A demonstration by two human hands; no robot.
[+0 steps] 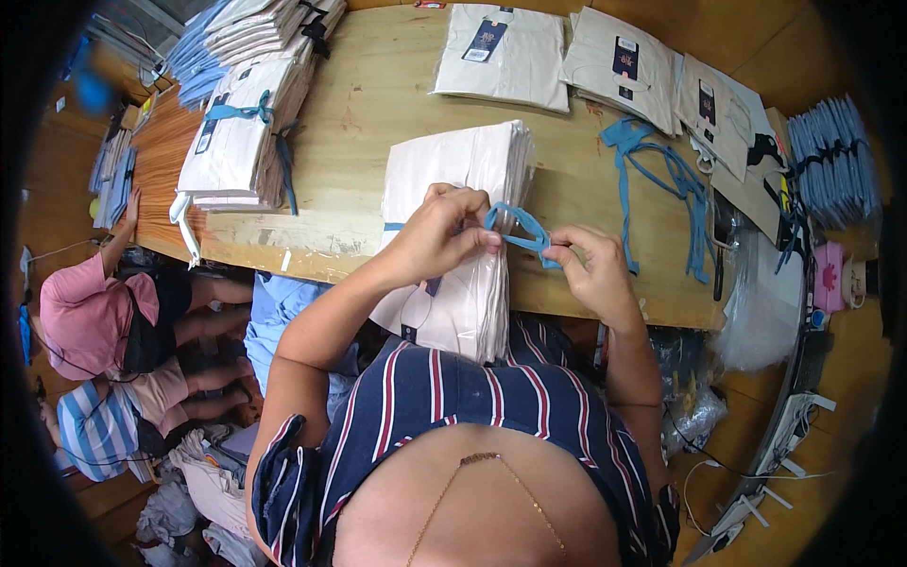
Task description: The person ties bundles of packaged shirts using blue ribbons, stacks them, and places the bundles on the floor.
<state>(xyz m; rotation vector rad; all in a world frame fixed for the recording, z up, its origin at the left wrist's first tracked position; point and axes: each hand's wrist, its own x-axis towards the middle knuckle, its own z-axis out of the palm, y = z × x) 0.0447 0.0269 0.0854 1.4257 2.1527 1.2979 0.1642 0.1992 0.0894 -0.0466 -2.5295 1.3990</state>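
Note:
A thick stack of folded off-white garments (452, 161) lies at the table's near edge, right in front of me. Around it runs a blue fabric strip (522, 227), which forms a loop above the stack's right side. My left hand (442, 230) pinches the strip at the loop's left end, thumb against fingers. On the other side, my right hand (593, 269) grips the strip between thumb and forefinger. Part of a dark hang tag on the stack shows below my left wrist; the rest is hidden.
More blue strips (661, 180) lie loose to the right on the wooden table (359, 123). Packed off-white garments (501, 57) line the far edge. A tied bundle (236, 142) sits at the left. Two people, one in a pink shirt (85, 307), are at far left.

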